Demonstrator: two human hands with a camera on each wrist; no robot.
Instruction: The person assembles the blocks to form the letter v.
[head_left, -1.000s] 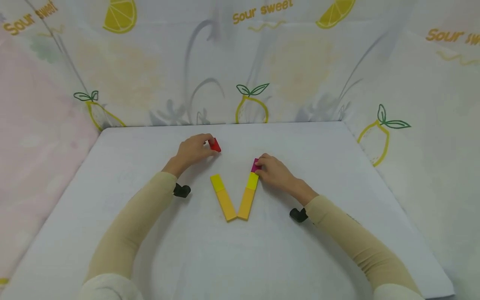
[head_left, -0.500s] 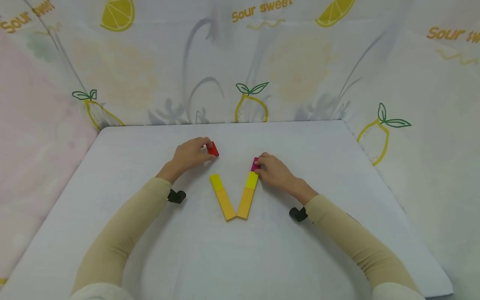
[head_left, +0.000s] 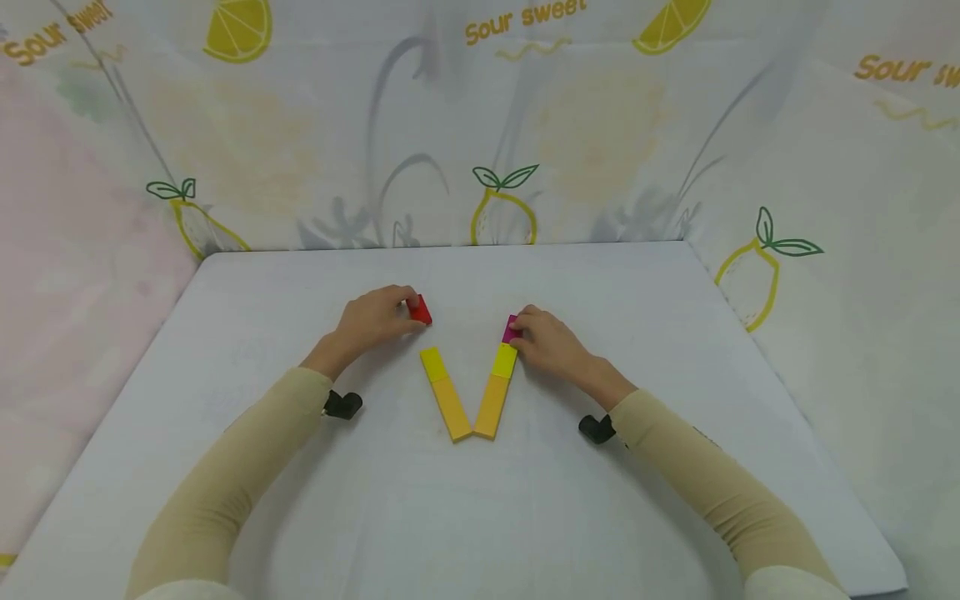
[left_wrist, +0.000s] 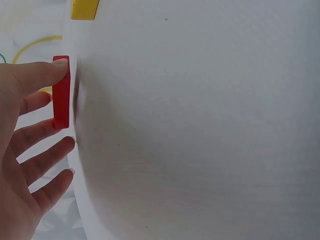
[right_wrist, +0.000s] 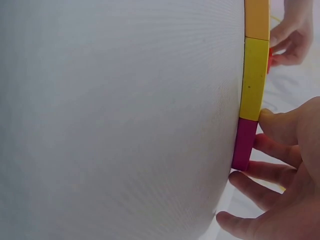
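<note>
Between thumb and fingers my left hand [head_left: 375,318] pinches a red block [head_left: 421,310], held just beyond the far end of the V's left arm. In the left wrist view the red block [left_wrist: 61,95] stands on edge beside a strip of shadow on the white surface. My right hand [head_left: 553,343] grips a purple block [head_left: 510,331], which lies end to end with the yellow block [head_left: 504,362] of the right arm. An orange block [head_left: 491,408] continues that arm. The left arm consists of a yellow block [head_left: 433,364] and an orange block [head_left: 452,410]; both orange blocks meet at the near point.
The blocks lie on a white-covered table [head_left: 480,517]. Behind it hangs a cloth [head_left: 600,125] printed with lemons and lettering. A black wrist camera [head_left: 343,406] sits under the left forearm, another black camera [head_left: 597,429] under the right.
My left hand has moved left and nearer with the red block, toward the end of the left arm. My right hand stays in place on the purple block.
</note>
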